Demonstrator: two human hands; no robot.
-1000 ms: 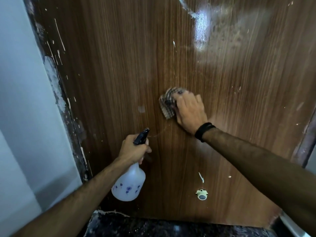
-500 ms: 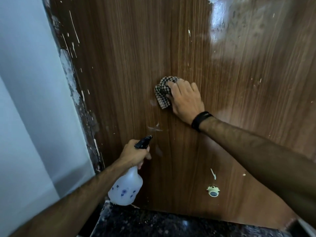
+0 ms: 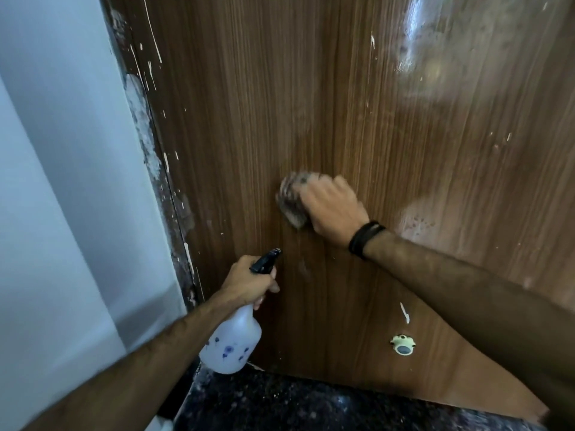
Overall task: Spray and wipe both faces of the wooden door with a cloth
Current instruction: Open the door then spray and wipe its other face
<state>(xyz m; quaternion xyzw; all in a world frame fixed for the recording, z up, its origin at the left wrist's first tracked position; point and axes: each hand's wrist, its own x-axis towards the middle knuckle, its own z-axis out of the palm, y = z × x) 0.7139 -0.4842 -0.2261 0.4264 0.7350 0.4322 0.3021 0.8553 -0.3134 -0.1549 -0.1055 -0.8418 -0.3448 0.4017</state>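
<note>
The right hand [image 3: 333, 209] grips a bunched cloth [image 3: 292, 202] against the wooden door [image 3: 373, 119]. The left hand [image 3: 249, 283] grips a spray bottle [image 3: 231, 343], nozzle toward the door.

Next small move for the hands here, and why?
Probably sweep the cloth under the right hand down-left across the door: faint smudges sit just below it, by the nozzle of the spray bottle that the left hand holds.

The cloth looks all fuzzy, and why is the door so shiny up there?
Head view: the checked cloth under the right hand is smeared by motion blur; the brown wooden door shows bright glare at upper right, apparently light reflecting off a wet patch.
</note>
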